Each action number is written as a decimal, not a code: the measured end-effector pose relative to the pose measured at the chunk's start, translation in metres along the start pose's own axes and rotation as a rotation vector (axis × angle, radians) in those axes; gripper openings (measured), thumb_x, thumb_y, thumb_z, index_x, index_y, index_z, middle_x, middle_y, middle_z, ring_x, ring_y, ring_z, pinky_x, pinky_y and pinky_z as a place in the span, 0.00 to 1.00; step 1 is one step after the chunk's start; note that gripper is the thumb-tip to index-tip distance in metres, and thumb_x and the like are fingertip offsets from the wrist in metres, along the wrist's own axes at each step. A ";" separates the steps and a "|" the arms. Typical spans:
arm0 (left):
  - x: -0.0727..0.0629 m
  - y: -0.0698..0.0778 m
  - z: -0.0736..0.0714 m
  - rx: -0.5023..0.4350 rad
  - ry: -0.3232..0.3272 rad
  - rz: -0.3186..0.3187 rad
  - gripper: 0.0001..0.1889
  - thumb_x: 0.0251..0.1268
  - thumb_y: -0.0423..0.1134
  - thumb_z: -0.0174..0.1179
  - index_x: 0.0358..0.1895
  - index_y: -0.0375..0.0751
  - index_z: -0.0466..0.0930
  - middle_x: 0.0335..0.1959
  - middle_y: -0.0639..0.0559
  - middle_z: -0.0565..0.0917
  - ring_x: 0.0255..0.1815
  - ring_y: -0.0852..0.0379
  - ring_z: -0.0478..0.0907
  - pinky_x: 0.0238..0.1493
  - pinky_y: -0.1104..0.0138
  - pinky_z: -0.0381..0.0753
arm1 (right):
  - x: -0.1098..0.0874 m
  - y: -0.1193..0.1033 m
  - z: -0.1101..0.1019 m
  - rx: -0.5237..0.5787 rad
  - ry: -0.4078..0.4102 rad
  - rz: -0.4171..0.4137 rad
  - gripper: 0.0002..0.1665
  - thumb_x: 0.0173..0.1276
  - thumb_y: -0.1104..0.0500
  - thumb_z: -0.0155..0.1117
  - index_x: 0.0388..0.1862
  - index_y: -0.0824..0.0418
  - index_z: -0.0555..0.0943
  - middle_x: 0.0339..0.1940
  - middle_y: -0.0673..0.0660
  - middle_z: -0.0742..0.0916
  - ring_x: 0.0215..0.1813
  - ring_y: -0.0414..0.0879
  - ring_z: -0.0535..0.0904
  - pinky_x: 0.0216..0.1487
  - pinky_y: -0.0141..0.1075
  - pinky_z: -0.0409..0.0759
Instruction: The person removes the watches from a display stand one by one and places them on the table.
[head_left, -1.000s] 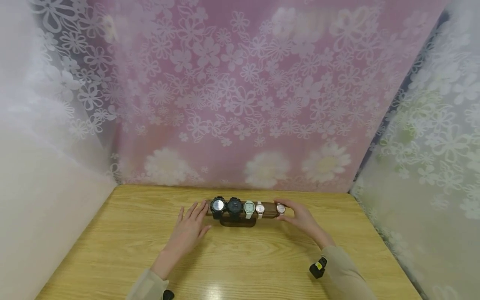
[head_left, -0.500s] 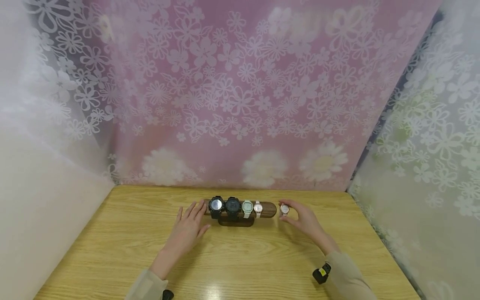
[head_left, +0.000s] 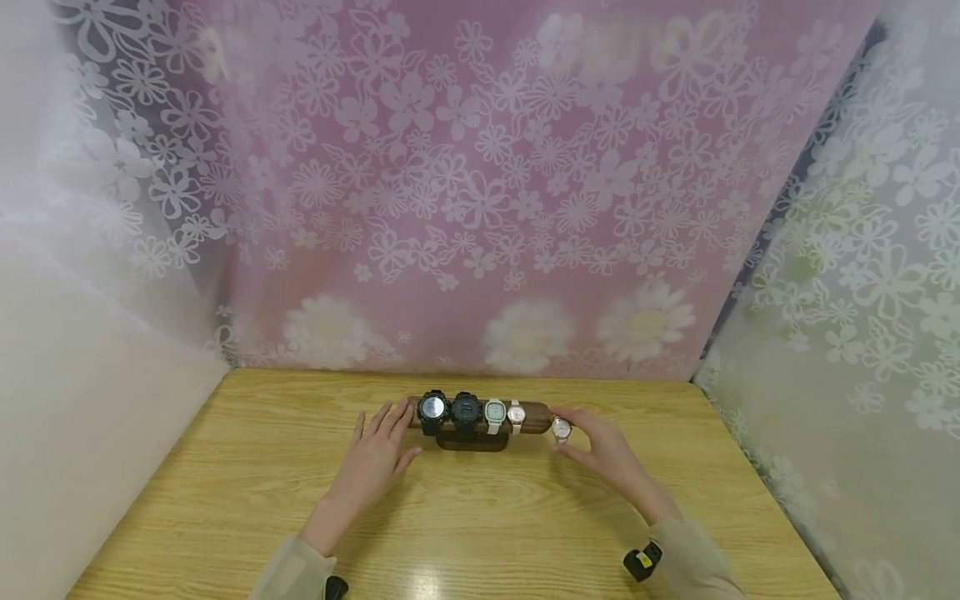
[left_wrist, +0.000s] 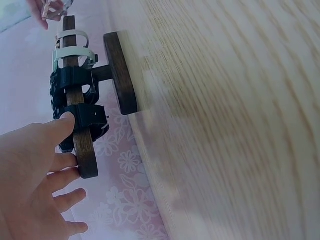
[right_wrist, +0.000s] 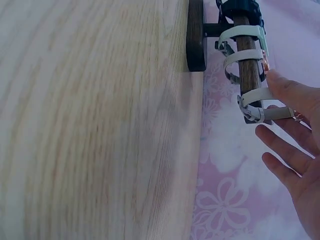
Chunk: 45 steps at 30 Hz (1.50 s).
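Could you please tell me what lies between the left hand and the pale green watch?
One black watch, then another black watch, both on the wooden bar, in the head view.

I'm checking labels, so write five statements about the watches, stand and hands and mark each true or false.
1. The left hand touches the left end of the wooden bar. True.
2. The right hand holds nothing. False: the right hand pinches a white-strapped watch.
3. Four other watches sit along the wooden bar. True.
4. The pale green watch is leftmost. False: a black watch is; the pale green watch is third from left.
5. The stand's base rests on the table. True.
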<state>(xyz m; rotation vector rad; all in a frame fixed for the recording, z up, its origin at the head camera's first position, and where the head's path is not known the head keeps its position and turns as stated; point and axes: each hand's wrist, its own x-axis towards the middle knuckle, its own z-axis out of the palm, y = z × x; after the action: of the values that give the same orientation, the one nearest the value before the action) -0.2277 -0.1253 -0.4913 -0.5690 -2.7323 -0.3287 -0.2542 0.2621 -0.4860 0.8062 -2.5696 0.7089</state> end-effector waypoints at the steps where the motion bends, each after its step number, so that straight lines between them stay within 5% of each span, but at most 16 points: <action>1: 0.000 0.000 0.000 -0.004 0.000 -0.001 0.34 0.74 0.51 0.60 0.75 0.34 0.66 0.77 0.41 0.65 0.77 0.37 0.61 0.76 0.36 0.53 | -0.001 -0.002 0.000 -0.002 0.001 -0.010 0.38 0.56 0.61 0.80 0.68 0.59 0.79 0.60 0.59 0.86 0.61 0.61 0.82 0.59 0.57 0.81; 13: 0.001 -0.002 0.002 0.002 0.017 0.011 0.34 0.74 0.51 0.60 0.75 0.34 0.67 0.77 0.41 0.65 0.76 0.37 0.62 0.75 0.35 0.54 | -0.008 -0.024 0.010 -0.014 -0.023 -0.111 0.40 0.52 0.65 0.82 0.66 0.61 0.79 0.52 0.57 0.88 0.52 0.53 0.86 0.52 0.49 0.86; 23: 0.000 -0.001 0.002 -0.013 0.020 0.011 0.34 0.73 0.50 0.62 0.74 0.33 0.67 0.76 0.40 0.66 0.76 0.36 0.62 0.75 0.35 0.54 | -0.010 -0.040 0.017 -0.001 -0.135 -0.131 0.34 0.56 0.64 0.80 0.61 0.59 0.79 0.54 0.59 0.87 0.55 0.54 0.85 0.55 0.49 0.85; 32: 0.000 0.000 0.000 -0.007 -0.001 0.000 0.34 0.75 0.51 0.59 0.75 0.34 0.66 0.77 0.41 0.65 0.77 0.37 0.61 0.75 0.35 0.53 | -0.010 -0.055 0.028 -0.142 -0.234 -0.223 0.31 0.55 0.59 0.81 0.58 0.60 0.81 0.48 0.56 0.87 0.47 0.49 0.85 0.50 0.44 0.87; 45: 0.000 0.001 0.000 -0.019 -0.003 -0.009 0.34 0.74 0.50 0.60 0.75 0.34 0.65 0.78 0.41 0.64 0.78 0.37 0.60 0.76 0.36 0.51 | -0.016 -0.065 0.036 -0.164 -0.371 -0.252 0.32 0.61 0.55 0.78 0.64 0.58 0.80 0.49 0.52 0.86 0.46 0.43 0.82 0.47 0.39 0.85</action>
<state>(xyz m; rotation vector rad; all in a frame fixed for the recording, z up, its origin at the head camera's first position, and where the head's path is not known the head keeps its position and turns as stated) -0.2277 -0.1247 -0.4915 -0.5634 -2.7383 -0.3569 -0.2092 0.2027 -0.4992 1.2763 -2.7238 0.2888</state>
